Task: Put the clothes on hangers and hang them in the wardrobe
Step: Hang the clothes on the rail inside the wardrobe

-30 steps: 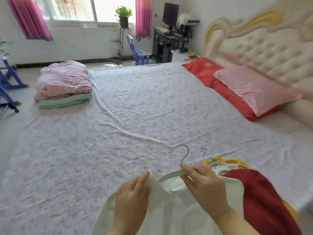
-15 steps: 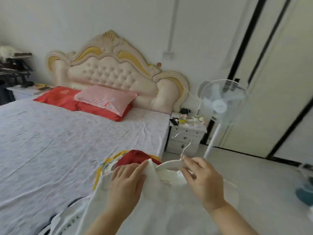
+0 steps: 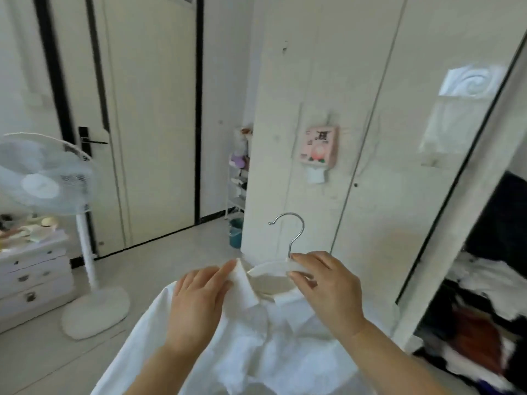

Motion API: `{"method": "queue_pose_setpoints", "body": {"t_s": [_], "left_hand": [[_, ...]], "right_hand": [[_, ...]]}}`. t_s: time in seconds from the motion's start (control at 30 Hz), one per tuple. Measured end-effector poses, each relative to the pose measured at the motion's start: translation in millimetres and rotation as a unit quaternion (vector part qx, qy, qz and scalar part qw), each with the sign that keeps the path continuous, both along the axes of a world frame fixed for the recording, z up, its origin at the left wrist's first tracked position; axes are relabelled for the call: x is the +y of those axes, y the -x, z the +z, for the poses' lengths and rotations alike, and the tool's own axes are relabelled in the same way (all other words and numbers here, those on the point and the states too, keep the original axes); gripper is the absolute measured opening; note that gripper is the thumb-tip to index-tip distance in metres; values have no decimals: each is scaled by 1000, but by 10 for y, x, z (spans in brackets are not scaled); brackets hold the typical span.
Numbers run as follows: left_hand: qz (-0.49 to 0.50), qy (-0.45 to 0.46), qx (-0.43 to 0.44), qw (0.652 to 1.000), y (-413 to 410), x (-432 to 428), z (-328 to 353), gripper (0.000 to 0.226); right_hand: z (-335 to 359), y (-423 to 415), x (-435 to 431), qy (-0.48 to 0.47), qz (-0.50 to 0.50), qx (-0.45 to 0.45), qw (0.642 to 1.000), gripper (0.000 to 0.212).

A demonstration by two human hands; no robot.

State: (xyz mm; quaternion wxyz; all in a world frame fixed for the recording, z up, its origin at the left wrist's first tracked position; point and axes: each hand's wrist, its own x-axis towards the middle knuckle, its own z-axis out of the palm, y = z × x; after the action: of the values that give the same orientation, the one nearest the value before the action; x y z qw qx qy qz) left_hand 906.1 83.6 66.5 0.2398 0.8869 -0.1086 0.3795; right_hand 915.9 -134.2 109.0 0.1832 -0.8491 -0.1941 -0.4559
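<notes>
Right hand (image 3: 328,289) pinches the hanger (image 3: 268,269) right under its hook, shirt (image 3: 256,343) hanging below. Left hand (image 3: 199,303) lies on the collar, can't tell its grip.

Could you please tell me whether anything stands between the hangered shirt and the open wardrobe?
Nothing visible does: the shirt on its hanger is just left of the open wardrobe; its rail is out of view.

Below the pinch of the right hand (image 3: 328,286), the arms of the hanger (image 3: 295,238) are hidden inside the white shirt (image 3: 256,343) — only hook and neck show. The shirt's lower part runs off the bottom edge. Right of the grip, the clothes (image 3: 482,283) in the wardrobe (image 3: 450,238) are blurred — single garments cannot be told.
</notes>
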Motion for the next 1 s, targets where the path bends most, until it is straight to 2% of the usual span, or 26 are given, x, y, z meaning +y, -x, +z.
{"method": "queue_pose_setpoints", "body": {"t_s": [0.17, 0.27, 0.4, 0.63, 0.8, 0.93, 1.0], "left_hand": [[-119, 20, -19, 993, -377, -1595, 83, 32], [-191, 30, -11, 981, -517, -2452, 130, 33], [-284, 18, -28, 958, -677, -3488, 335, 32], [-423, 12, -44, 905, -1017, -4918, 592, 43], [-506, 30, -60, 860, -1175, -5775, 715, 31], [-528, 32, -43, 848, -1310, -6427, 750, 28], [-531, 19, -13, 847, -1417, -6769, 754, 32]], "right_hand": [[128, 244, -1493, 5, -122, -22, 992, 32], [186, 417, -2240, 38, -203, -28, 978, 33], [240, 607, -3103, 20, -295, -14, 955, 35], [411, 854, -4163, -49, -433, 91, 895, 34], [575, 920, -4743, -87, -489, 93, 863, 32], [767, 888, -5190, -80, -509, 113, 850, 29], [850, 811, -5438, -74, -504, 96, 855, 28]]}}
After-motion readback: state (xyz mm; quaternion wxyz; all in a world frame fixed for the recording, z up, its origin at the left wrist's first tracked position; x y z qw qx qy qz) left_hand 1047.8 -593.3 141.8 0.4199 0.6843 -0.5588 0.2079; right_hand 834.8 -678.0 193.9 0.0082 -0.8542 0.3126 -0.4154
